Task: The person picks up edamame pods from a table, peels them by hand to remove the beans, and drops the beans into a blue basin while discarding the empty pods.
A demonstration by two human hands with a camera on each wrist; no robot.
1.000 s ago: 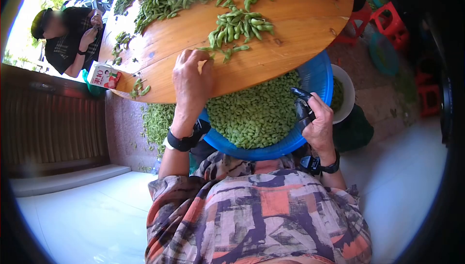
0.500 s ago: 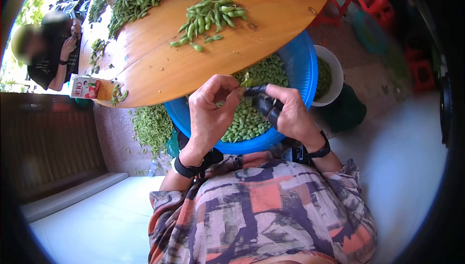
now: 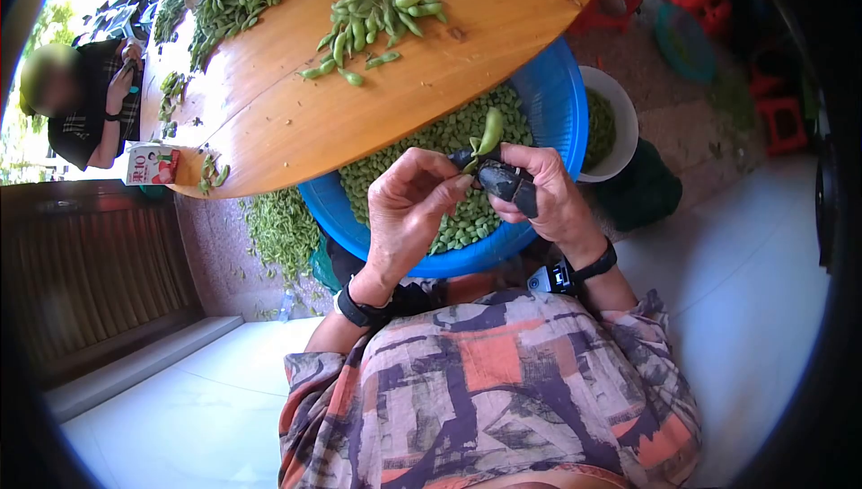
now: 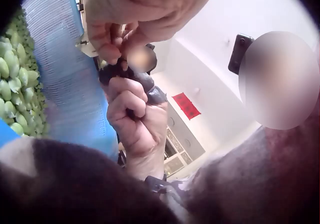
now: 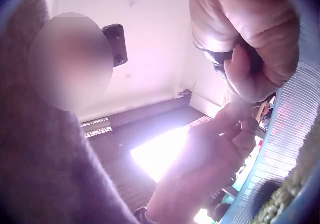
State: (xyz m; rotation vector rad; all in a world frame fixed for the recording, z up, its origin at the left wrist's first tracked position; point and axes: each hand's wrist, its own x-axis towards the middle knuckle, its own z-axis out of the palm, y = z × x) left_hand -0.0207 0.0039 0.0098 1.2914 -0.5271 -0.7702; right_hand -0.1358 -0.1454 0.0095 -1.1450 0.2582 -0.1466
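Note:
Over the blue basin (image 3: 576, 121) both hands meet at a green soybean pod (image 3: 490, 132), whose free end points up. My right hand (image 3: 558, 197), with black covers (image 3: 503, 180) on its thumb and forefinger, pinches the pod near its lower end. My left hand (image 3: 402, 211) pinches at the same lower end, its thumb and forefinger tips against the black covers; the pod part there is mostly hidden. Shelled green beans (image 3: 368, 188) fill the basin below. In the left wrist view, the left fingers (image 4: 107, 48) are bent together above the curled right hand (image 4: 137, 114).
The wooden table (image 3: 269, 143) overhangs the basin and bears a small pile of pods (image 3: 373, 22), a larger heap (image 3: 238, 4) and a printed carton (image 3: 151, 166). A white bucket (image 3: 624, 143) stands right of the basin. Empty pods (image 3: 278, 229) lie on the floor. Another person (image 3: 90, 103) sits left.
My left hand has come from the pods on the table down to the right hand over the basin. A pod now sticks up from the right fingers.

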